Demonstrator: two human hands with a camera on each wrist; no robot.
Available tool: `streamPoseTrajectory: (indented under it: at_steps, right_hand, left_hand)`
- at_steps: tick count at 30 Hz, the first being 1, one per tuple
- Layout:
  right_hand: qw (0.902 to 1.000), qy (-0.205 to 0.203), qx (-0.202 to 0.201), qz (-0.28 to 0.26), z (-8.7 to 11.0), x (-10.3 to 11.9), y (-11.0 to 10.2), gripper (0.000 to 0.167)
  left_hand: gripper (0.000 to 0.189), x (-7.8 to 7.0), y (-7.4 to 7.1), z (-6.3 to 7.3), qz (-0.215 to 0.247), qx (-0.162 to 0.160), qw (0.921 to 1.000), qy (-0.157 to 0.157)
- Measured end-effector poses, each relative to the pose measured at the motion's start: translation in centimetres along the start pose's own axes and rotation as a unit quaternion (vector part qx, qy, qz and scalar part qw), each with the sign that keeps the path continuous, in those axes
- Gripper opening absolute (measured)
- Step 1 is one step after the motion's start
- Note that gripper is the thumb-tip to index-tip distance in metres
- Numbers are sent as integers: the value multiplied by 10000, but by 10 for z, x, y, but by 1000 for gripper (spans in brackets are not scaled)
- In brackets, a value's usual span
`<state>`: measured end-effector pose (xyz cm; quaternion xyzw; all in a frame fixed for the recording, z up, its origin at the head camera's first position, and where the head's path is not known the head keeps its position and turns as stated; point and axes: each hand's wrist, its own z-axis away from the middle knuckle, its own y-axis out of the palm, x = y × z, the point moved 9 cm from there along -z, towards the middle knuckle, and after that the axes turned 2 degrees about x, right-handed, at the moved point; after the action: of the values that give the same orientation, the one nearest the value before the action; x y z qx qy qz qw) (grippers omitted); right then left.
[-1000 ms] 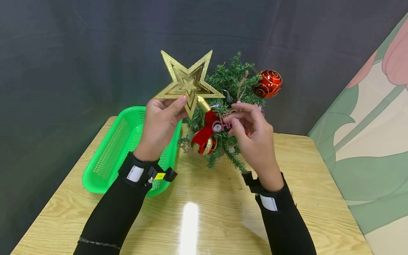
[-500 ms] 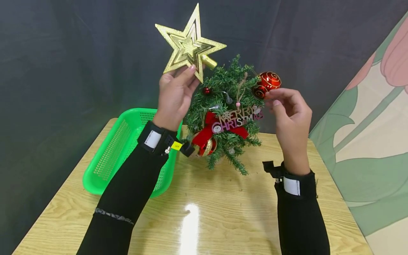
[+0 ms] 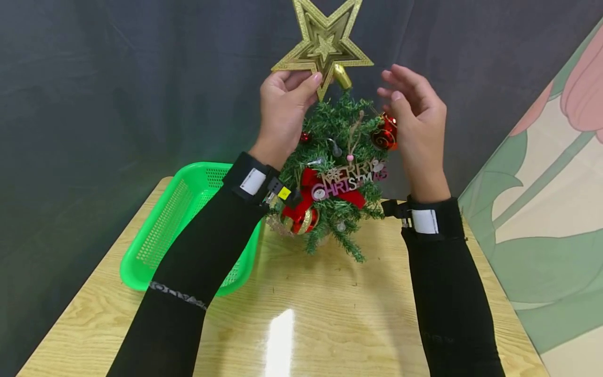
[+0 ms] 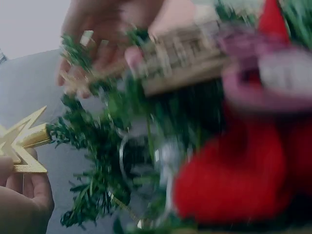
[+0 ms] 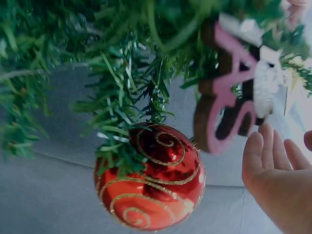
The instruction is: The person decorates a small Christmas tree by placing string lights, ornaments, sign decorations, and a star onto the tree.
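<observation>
My left hand [image 3: 285, 112] pinches a gold star tree topper [image 3: 325, 48] by a lower point, thumb in front. The topper's socket [image 3: 342, 77] is right at the tip of a small artificial Christmas tree [image 3: 325, 114]. In the left wrist view the socket [image 4: 36, 135] meets the top needles. To the right of the tip, my right hand [image 3: 420, 125] holds nothing, its fingers loosely bent. It partly covers a red bauble with gold swirls [image 3: 383, 134]; the right wrist view shows this bauble [image 5: 151, 180] fully. The star's upper points are cut off in the head view.
On the tree hang a Merry Christmas sign [image 3: 350, 178], a red bow [image 3: 308, 191] and a red-and-gold bauble [image 3: 303, 221]. A green plastic basket [image 3: 141, 251] stands left on the wooden table [image 3: 330, 314]. Behind is a dark cloth [image 3: 141, 78].
My left hand has lifted the star up and rightward, from in front of the tree to its tip. My right hand has moved from the sign past the right bauble and up beside the tip.
</observation>
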<state>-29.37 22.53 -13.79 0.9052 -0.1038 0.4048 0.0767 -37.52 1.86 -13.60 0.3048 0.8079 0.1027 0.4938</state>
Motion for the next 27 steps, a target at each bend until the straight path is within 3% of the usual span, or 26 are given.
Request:
streamPoseTrajectory:
  at_steps: [5,9,12,13,17,27]
  right_hand:
    - [9984,-74,84,562,-16,-4,7,29]
    - [9936,-88,39,1122,-19,-12,7,19]
    - [9867,-23,5,1627,-17,-19,7,16]
    - [9842,1,-2,1773,-16,-20,7,16]
    - [9787,69,-10,2049,-15,-21,7,17]
    - [9813,262,70,1905,-18,-22,8,20]
  left_hand:
    - [32,-6,10,-4,-1291,446,9903,246]
    - [25,-7,22,-8,-2128,897,9724,340]
    - [24,-4,26,-9,-2507,1057,9618,289]
    - [24,-3,26,-9,-2594,1077,9594,272]
    - [30,1,26,-12,-2505,1102,9617,129]
    - [32,7,24,-17,-2403,932,9662,-52]
